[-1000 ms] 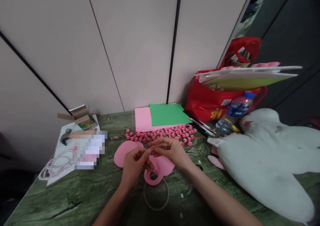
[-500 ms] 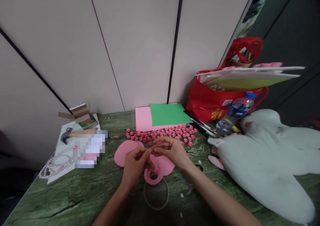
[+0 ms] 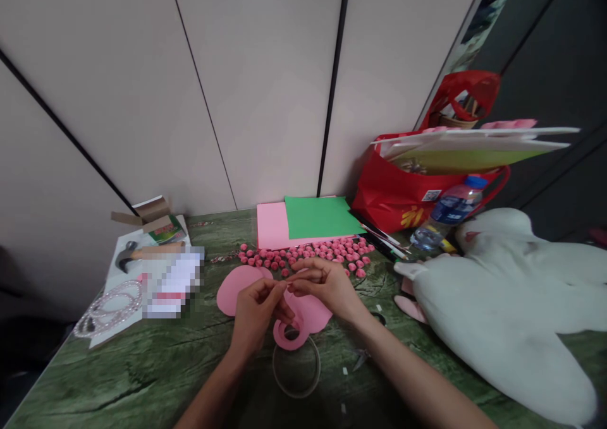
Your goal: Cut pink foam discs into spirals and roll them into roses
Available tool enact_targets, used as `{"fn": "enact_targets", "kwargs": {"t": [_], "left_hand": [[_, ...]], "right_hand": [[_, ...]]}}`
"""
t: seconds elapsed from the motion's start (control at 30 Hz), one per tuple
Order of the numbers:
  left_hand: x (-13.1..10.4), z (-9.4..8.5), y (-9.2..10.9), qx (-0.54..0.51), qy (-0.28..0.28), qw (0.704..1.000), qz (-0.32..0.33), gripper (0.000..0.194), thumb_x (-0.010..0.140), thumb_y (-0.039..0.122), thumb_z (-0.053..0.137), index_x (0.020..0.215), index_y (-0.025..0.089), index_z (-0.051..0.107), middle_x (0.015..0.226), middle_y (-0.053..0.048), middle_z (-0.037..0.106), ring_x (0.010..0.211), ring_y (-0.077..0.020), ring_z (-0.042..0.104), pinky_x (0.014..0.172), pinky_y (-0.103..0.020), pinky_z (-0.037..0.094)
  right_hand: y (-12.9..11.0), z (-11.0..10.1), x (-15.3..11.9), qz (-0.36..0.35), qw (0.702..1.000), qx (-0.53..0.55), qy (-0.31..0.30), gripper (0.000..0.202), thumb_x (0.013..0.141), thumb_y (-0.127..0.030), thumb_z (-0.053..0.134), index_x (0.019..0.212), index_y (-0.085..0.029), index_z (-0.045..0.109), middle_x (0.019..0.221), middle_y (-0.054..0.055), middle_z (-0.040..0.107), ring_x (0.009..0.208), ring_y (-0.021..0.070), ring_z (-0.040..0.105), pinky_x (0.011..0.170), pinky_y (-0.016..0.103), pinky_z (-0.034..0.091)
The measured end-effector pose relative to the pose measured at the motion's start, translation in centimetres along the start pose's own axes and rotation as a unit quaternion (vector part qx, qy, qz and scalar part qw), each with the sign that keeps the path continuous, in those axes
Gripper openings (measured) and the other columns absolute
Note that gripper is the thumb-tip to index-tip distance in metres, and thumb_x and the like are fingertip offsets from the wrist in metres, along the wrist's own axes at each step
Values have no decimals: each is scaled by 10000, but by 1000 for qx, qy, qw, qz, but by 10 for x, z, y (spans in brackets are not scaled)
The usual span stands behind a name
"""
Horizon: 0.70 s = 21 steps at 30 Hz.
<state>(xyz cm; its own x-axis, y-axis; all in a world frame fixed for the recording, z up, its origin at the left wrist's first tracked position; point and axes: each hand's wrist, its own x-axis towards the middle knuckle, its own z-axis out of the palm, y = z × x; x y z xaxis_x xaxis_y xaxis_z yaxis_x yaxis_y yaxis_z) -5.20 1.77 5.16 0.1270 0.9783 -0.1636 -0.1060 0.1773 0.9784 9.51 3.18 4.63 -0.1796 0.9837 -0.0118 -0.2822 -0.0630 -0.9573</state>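
- Left hand (image 3: 256, 306) has thumb and finger pressed together, pretty clearly clamped on the upper end of a pink paper strip (image 3: 290, 344). Can't see exactly where on it, the fingers cover it.
- Right hand (image 3: 329, 288) meets it fingertip to fingertip. Thumb and index look close together, but can't tell if they're gripping paper too. Meeting like that probably gives finer control over something so flimsy.
- The strip's loose end curls into a loop below the fingers, over the near edge of the flat pink pieces (image 3: 315, 314). Guessing it hangs free so it doesn't get crushed.
- A clear ring (image 3: 298, 395) sits just nearer the person, scissors (image 3: 361, 358) beside the right forearm: handy, I'd say.
- Pink rosettes (image 3: 327, 252) are bunched beyond the hands, in front of the green sheet (image 3: 322, 217), likely to keep working space open.
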Motion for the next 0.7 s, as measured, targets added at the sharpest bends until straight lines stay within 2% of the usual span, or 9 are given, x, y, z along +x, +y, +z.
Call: {"fn": "enact_targets", "kwargs": {"t": [0.47,0.7], "left_hand": [[-1,0,2,3,-5,1000,-4,225,674,347,649,653,135,573,431,21,593,360,-139,577,392,-234,486],[-1,0,2,-4,-3,1000,-9,239,657,359,655,654,135,572,419,21,589,353,-147,577,388,-247,489]], "right_hand": [[1,1,-1,-6,1000,-18,0,303,579,-239,732,848,-178,607,683,10,700,627,157,664,595,285,539],[0,1,-2,-10,999,-31,-7,289,613,-254,708,869,-170,606,723,27,703,646,166,668,624,307,542]]}}
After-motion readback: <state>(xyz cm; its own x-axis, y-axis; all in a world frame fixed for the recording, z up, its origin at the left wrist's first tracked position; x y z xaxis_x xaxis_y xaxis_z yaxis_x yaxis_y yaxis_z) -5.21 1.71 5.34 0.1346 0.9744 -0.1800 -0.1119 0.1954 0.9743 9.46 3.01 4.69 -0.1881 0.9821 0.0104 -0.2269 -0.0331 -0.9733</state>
